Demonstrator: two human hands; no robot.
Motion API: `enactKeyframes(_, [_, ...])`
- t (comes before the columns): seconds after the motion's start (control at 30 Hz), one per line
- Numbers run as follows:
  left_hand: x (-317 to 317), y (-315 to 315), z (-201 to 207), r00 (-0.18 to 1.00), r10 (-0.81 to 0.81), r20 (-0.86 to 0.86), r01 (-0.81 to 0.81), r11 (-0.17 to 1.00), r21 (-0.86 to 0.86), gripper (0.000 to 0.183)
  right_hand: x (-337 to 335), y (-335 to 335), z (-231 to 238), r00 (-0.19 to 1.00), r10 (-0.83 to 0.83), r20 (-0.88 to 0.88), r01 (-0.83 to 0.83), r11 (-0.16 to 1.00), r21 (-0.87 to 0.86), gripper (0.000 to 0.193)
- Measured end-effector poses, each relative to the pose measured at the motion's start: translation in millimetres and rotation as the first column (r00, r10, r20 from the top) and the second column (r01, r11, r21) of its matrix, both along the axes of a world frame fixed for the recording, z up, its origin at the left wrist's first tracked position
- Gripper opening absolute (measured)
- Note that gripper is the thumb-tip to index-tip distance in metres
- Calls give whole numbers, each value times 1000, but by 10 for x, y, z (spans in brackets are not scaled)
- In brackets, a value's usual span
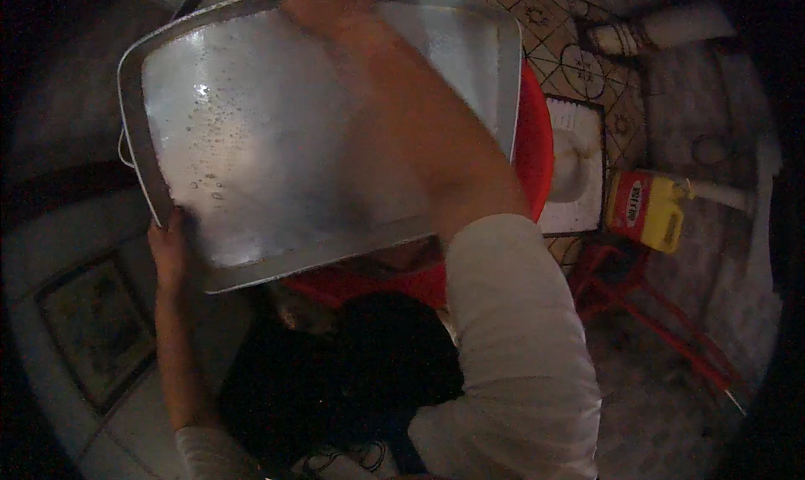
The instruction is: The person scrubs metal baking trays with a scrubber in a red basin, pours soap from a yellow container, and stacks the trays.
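Note:
A large silver metal tray with rounded corners is tilted in front of me, its inner face wet and dotted with droplets. My left hand grips its rim near the lower left corner. Across the tray reaches my right arm, and my right hand is at the tray's far rim, blurred and dim. Its fingers do not show well enough to say whether they hold anything. Beneath the tray a red basin shows at the right and along the near side, mostly covered.
Right of the basin a white squat toilet is set into patterned floor tiles. Nearby stand a yellow jug with a red label and a red frame-like object. A dark-bordered floor tile lies at the left.

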State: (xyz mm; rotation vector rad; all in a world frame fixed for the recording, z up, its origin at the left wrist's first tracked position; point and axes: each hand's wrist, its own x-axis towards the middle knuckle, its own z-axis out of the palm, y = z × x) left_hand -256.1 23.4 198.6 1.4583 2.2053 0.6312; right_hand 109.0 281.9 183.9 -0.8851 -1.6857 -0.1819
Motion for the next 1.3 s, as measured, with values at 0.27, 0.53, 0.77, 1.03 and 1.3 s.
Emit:
enactKeyframes(0.27, [-14,8,2,995,-68,70,62,994,87,30,2246,-184,-1064,754,-618,225,649,644,-405,36])
enactKeyframes(0.53, [-167,121,-14,990,-52,130,51,999,10,29,2249,-855,-1246,733,-574,364,679,644,-353,43])
enactKeyframes(0.77, [21,145,76,995,-100,2,99,994,45,32,2352,-1189,-1211,736,-332,590,547,804,-231,31])
enactKeyframes(1.03, [-262,147,-123,992,-109,-59,114,990,88,31,2088,-1057,-1222,476,-143,868,700,659,-275,21])
enactKeyframes(1.3, [-181,350,-60,994,-60,89,64,997,-39,32,2148,-2157,-1432,629,111,770,511,687,-516,28])
